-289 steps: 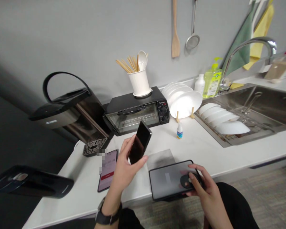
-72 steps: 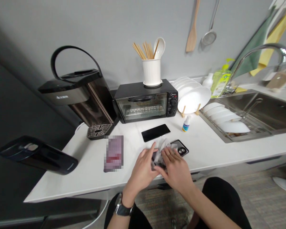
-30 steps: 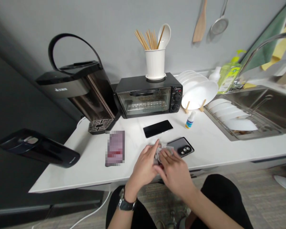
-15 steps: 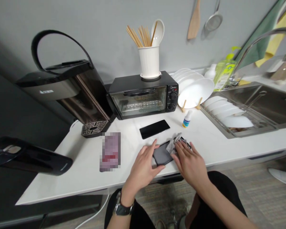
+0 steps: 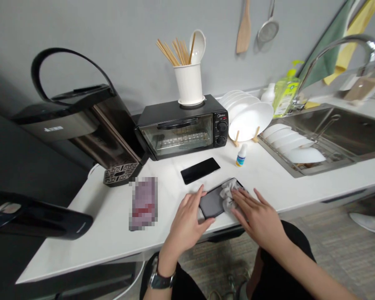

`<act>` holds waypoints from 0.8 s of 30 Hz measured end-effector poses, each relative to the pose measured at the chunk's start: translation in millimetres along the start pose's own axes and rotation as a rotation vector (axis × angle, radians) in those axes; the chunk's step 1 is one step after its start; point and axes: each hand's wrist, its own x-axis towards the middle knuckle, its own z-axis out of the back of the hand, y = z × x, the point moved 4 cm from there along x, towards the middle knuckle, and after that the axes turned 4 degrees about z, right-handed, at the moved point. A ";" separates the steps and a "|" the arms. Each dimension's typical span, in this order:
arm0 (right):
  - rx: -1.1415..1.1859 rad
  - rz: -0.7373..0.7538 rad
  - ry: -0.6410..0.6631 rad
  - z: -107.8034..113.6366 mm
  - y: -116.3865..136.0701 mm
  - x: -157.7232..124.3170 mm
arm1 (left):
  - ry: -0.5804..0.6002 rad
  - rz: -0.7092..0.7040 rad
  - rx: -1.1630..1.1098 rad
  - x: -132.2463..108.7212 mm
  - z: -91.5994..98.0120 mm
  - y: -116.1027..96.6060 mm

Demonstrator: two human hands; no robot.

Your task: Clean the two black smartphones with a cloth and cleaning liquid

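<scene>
On the white counter's front part lies a phone case [image 5: 213,203], dark grey inside with a raised black rim. My left hand [image 5: 187,218] grips its left end, thumb on the near edge and fingers at the far edge. A crumpled light-grey cloth [image 5: 228,194] rests on the right half of the case. My right hand [image 5: 258,216] presses the cloth down with its fingers, thumb held low and little finger lifted away. Just beyond the case is a black phone [image 5: 200,171], screen up. A small white spray bottle [image 5: 241,155] with a blue and yellow label stands upright behind my right hand.
A blurred-out purple item [image 5: 143,204] lies left on the counter [image 5: 109,237]. Behind stand a water dispenser [image 5: 112,137], a toaster oven [image 5: 181,129] with a utensil cup [image 5: 189,83], and racked plates [image 5: 251,121]. Right is a sink [image 5: 356,129] with bowls; a black bottle [image 5: 65,216] juts in left.
My right hand has slid the cloth a little toward me, uncovering the case's far right corner. My left hand keeps its grip. The view has shifted slightly to the right.
</scene>
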 end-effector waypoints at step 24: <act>-0.130 -0.031 -0.072 -13.9 -4.5 11.4 | -0.010 -0.017 -0.024 -0.2 -0.2 -4.9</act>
